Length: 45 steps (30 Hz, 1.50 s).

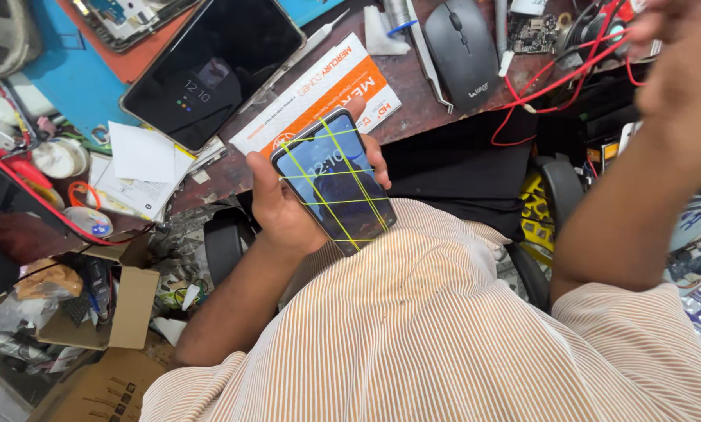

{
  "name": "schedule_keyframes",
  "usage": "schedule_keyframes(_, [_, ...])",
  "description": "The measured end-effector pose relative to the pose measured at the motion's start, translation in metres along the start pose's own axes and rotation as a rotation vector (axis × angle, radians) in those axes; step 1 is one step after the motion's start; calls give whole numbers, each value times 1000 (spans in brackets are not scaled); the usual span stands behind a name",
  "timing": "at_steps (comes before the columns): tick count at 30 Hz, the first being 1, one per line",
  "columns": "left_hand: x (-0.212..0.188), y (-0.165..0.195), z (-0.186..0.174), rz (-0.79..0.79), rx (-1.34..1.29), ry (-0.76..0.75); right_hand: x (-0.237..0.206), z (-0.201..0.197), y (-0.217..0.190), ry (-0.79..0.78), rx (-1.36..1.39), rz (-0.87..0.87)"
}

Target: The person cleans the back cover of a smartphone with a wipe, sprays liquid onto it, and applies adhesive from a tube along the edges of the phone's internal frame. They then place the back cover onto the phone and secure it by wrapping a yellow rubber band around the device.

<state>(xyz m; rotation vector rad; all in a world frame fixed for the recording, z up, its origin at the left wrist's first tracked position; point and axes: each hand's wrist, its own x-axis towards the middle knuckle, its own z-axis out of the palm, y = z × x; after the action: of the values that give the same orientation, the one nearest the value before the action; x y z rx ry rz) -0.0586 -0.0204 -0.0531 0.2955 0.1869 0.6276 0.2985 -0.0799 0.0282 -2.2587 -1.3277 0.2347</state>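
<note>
My left hand (281, 205) holds a smartphone (333, 180) in front of my striped shirt, screen lit and facing up. Several thin yellow rubber bands cross the phone's screen. The fingers wrap its right edge, the thumb lies along its left edge. My right hand (683, 55) is raised at the top right corner, blurred and partly out of view. Whether it holds anything does not show. It hovers near a tangle of red wires (557, 78).
On the brown workbench lie an orange-and-white box (319, 90), a black tablet (209, 66), a black mouse (461, 48), tweezers (428, 59), white papers (139, 168) and a small circuit board (536, 33). An open cardboard box (123, 309) sits low at the left.
</note>
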Motion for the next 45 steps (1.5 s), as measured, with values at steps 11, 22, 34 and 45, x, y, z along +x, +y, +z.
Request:
schedule_keyframes(11, [18, -11, 13, -162, 157, 93, -63, 35, -15, -381, 1493, 451])
schedule_keyframes(22, [52, -35, 54, -94, 457, 264, -72, 63, -51, -533, 1329, 380])
schedule_keyframes(34, [44, -48, 17, -235, -10, 149, -78, 71, -52, -587, 1237, 289])
schedule_keyframes(45, [40, -54, -14, -229, -268, -69, -29, 15, -18, -819, 2053, 307])
